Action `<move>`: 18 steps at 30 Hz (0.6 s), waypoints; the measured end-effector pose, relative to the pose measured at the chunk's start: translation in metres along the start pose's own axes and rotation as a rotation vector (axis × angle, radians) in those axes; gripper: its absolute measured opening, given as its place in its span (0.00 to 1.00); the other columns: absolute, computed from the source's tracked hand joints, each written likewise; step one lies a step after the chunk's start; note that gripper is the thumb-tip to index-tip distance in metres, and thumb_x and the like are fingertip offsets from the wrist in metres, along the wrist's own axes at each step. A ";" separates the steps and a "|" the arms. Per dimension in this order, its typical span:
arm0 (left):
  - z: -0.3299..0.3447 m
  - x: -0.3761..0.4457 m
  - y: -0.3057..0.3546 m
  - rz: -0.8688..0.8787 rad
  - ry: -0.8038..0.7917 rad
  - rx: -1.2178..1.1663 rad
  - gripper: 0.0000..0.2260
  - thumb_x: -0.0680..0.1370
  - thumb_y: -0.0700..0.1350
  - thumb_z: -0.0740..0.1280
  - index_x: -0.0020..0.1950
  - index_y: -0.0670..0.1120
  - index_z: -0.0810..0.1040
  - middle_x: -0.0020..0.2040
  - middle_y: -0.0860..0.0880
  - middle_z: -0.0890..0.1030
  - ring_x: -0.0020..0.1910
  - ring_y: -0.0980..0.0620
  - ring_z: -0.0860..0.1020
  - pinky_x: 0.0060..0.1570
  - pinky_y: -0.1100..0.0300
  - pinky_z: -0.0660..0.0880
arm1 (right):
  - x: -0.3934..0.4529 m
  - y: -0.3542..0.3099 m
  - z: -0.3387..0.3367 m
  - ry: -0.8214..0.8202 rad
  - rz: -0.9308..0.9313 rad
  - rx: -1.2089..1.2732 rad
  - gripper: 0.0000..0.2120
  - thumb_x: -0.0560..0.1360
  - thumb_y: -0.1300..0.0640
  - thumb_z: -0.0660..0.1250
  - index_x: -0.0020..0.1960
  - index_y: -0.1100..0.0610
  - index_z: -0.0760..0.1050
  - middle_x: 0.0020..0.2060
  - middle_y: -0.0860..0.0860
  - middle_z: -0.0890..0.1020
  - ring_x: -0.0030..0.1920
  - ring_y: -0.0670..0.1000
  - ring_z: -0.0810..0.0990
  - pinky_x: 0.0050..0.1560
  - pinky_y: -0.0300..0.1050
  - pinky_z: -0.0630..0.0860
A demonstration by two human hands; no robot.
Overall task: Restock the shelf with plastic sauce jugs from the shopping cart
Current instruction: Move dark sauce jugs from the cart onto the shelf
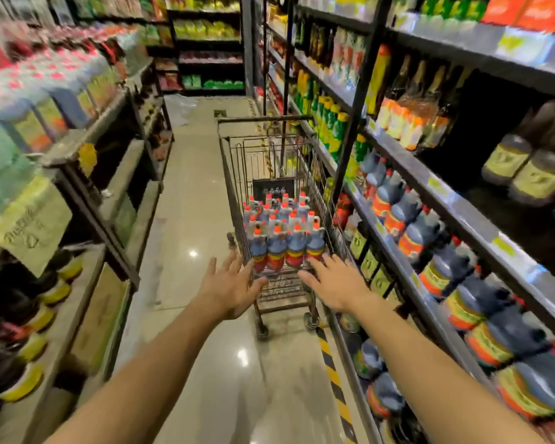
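I stand in a store aisle with the shopping cart (237,174) ahead of me, and I place everything else by it. The sauce jugs (284,232) fill the cart's basket in tight upright rows, dark bodies with red caps and red-and-yellow labels, the nearest row pressed against the wire wall on my side.

My left hand (229,285) reaches toward the cart's near left corner, fingers spread wide and straight, holding nothing. My right hand (335,283) reaches toward the near right corner, also spread wide and holding nothing. Whether either hand touches the wire I cannot tell; the fingertips lie right at the near wall, just below the front row of jugs.

Just to the right of the cart runs the shelf (436,200), its tiers carrying matching dark jugs (407,219) lying tilted in rows. A black-and-yellow striped strip (329,363) marks the floor along that shelf's foot, behind the cart's rear wheels. To the left of the cart, across the glossy tiled floor (186,251), stands another rack (87,187) of blurred goods.
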State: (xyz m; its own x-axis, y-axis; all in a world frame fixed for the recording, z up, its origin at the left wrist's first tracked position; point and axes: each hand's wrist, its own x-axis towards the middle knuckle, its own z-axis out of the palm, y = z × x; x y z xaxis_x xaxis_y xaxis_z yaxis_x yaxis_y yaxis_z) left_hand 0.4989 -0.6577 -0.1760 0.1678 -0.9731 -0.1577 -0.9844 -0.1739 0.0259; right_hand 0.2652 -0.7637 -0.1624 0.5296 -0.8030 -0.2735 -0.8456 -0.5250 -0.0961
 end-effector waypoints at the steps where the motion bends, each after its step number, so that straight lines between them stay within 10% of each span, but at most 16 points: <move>1: -0.001 0.017 -0.002 -0.010 -0.006 0.004 0.43 0.74 0.71 0.29 0.83 0.52 0.50 0.83 0.46 0.55 0.82 0.46 0.51 0.78 0.38 0.47 | 0.020 0.005 -0.003 0.003 -0.011 0.000 0.40 0.78 0.28 0.37 0.82 0.50 0.54 0.81 0.56 0.59 0.80 0.59 0.56 0.78 0.61 0.54; 18: 0.025 0.281 -0.059 -0.002 -0.179 -0.058 0.34 0.81 0.67 0.40 0.83 0.51 0.53 0.83 0.45 0.57 0.82 0.46 0.54 0.77 0.39 0.46 | 0.284 0.053 -0.007 -0.208 -0.024 0.018 0.38 0.81 0.29 0.44 0.84 0.50 0.49 0.83 0.53 0.51 0.83 0.55 0.48 0.81 0.58 0.49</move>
State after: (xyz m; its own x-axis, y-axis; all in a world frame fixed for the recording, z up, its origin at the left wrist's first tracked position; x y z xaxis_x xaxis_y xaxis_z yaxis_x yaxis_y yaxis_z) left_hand 0.6034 -0.9173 -0.2464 0.1529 -0.9312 -0.3308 -0.9785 -0.1895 0.0811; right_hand 0.3707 -1.0215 -0.2382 0.5261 -0.7135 -0.4627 -0.8350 -0.5367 -0.1218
